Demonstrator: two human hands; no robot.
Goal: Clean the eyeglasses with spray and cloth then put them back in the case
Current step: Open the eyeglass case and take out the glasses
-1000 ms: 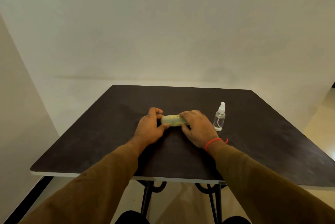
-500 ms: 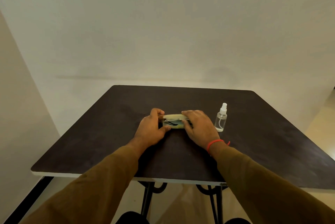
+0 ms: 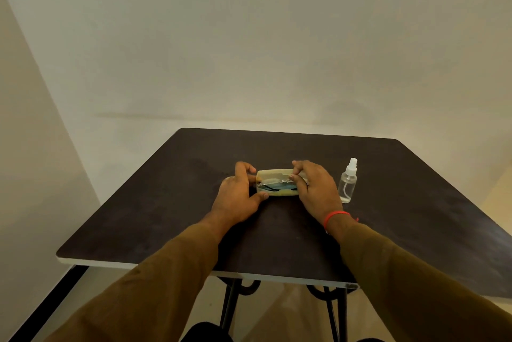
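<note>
- While the left hand (image 3: 238,197) pins the near left end of the case (image 3: 277,185) between thumb and fingers, the right hand (image 3: 313,189) grips the lid at the far right end, so both hands are grasping the case.
- It sits mid-desk (image 3: 166,217), lid tipped up and open towards the camera.
- Inside lie the glasses (image 3: 273,186): dark arms, a glint of lens, and a blue patch beneath that could be the cloth, though I cannot tell for sure.
- My read on the case: a hard, pale yellowish shell, light, stiff, likely sprung at the hinge, so it wants holding open at the ends, just as it is held now.
- As for the glasses, I judge them light, thin and fragile; best lifted by the frame at the bridge or a temple, fingers off the lenses.
- Just right of the right hand stands the bottle (image 3: 347,183), upright, clear plastic with a white pump top, a little liquid showing low down. It looks light and easy to tip.
- Nothing is out of the case yet.
</note>
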